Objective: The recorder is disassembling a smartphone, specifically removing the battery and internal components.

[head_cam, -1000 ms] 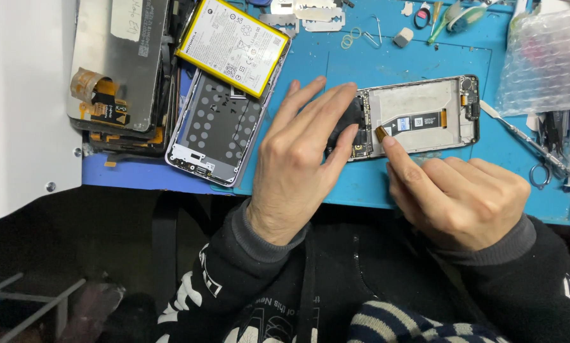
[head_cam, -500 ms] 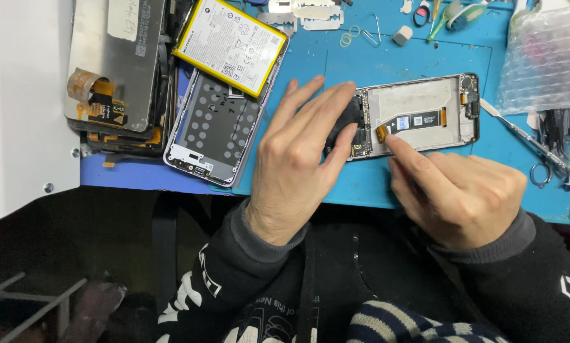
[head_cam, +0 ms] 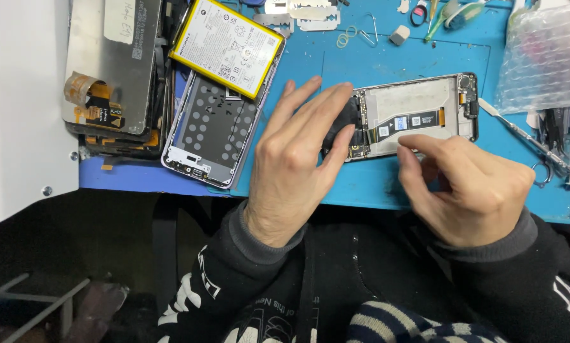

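Note:
An opened phone frame [head_cam: 418, 108] with a black flex cable across its middle lies on the blue mat [head_cam: 374, 181]. My left hand [head_cam: 294, 159] lies flat with fingers spread over the frame's left end, pressing a black part there. My right hand [head_cam: 469, 184] hovers at the frame's lower edge, thumb and forefinger pinched together; whether anything small sits between them cannot be told.
A yellow-edged battery [head_cam: 228, 44] rests on a grey back cover [head_cam: 212, 130] at left, beside a stack of old screens [head_cam: 110, 70]. Bubble wrap [head_cam: 545, 54] lies top right. Tweezers and tools [head_cam: 551, 152] sit at the right edge, and small metal parts [head_cam: 298, 13] lie along the top.
My right hand has drawn back from the flex cable toward the frame's lower edge and curled its fingers. My left hand has stayed on the frame's left end.

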